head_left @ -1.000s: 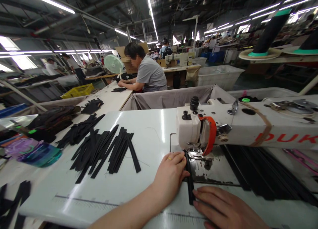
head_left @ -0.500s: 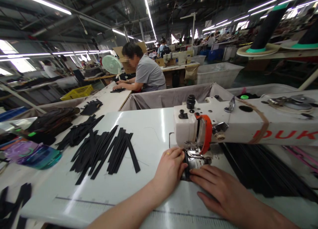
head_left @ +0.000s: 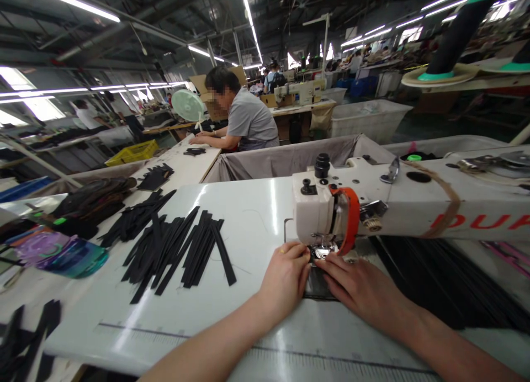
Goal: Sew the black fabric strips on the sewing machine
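Observation:
A white sewing machine [head_left: 397,197] with an orange guard [head_left: 351,219] stands on the right. Just left of its presser foot [head_left: 323,251], my left hand [head_left: 285,274] has its fingers bent together at the needle area; whatever is under the fingertips is too small to make out. My right hand [head_left: 360,285] lies to the right of the foot, fingertips pressing down close to it. Dark material [head_left: 318,287] shows between the hands in front of the foot. Black strips [head_left: 202,249] lie in piles on the white table [head_left: 244,205] to the left.
More long black strips [head_left: 447,282] lie beneath the machine arm. At the left stand a purple and teal container [head_left: 68,255] and a yellow crate [head_left: 132,153]. A person in grey [head_left: 252,117] works at the far table. Cloth-lined bin [head_left: 281,158] behind the table; thread cones [head_left: 457,37] at upper right.
My right hand has moved up toward the presser foot, and its fingers are closer to the foot. More dark material shows in front of the hands. The view has shifted slightly.

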A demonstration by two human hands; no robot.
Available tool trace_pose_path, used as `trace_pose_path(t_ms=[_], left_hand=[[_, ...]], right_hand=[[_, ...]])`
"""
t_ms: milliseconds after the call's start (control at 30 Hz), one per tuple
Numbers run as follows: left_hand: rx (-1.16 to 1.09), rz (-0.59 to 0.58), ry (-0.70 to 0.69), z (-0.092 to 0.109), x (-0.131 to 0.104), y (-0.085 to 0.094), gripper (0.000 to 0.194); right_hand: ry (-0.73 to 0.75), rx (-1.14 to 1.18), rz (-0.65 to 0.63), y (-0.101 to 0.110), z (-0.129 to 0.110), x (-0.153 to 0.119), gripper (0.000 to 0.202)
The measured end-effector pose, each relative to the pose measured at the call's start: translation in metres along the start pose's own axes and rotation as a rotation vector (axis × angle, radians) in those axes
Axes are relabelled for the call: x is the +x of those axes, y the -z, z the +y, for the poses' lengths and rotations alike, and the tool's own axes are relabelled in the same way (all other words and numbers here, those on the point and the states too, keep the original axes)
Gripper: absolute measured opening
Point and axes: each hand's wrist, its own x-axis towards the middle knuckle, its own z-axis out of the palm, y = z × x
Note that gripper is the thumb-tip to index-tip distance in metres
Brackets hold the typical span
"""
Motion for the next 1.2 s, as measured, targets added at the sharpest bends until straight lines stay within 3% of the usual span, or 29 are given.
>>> trace_pose_path(t_ms=[133, 967, 1200], left_hand=[[0.0, 0.002, -0.007, 0.002, -0.005, -0.002, 0.023], [0.248, -0.054, 0.005, 0.01, -0.006, -0.014, 0.033], [0.279, -0.052, 0.004, 0.009, -0.006, -0.015, 0.025]], right_hand=[[0.028, -0.06, 0.037, -0.001, -0.003, 0.0, 0.032], [-0.004, -0.067, -0.09, -0.005, -0.002, -0.009, 0.027], [-0.005, -0.033, -0.08, -0.008, -0.001, -0.01, 0.027]])
